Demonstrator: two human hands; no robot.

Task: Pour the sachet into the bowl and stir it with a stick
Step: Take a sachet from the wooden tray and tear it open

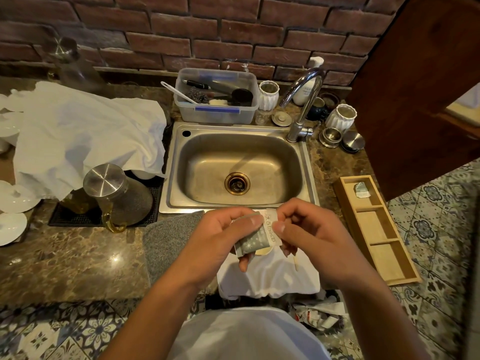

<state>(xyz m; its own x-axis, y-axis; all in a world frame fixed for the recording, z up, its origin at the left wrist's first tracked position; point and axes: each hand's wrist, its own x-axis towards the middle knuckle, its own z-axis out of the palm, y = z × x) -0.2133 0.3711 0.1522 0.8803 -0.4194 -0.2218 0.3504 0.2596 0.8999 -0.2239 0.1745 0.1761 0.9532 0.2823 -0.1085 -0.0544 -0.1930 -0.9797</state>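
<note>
Left hand (pixel 223 235): pinches sachet (pixel 255 236) near sink (pixel 239 172).
Right hand (pixel 309 235): pinches sachet's right edge.

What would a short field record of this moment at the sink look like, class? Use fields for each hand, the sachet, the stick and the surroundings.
left hand: left hand grips the sachet's body
right hand: right hand pinches the sachet's top edge
sachet: grey sachet held between both hands, in front of the sink; whether it is torn open cannot be told
stick: pale stick lies on the white cloth below the hands
bowl: only a pale rim shows under the sachet; unclear
surroundings: steel sink, wooden tray at right
</note>
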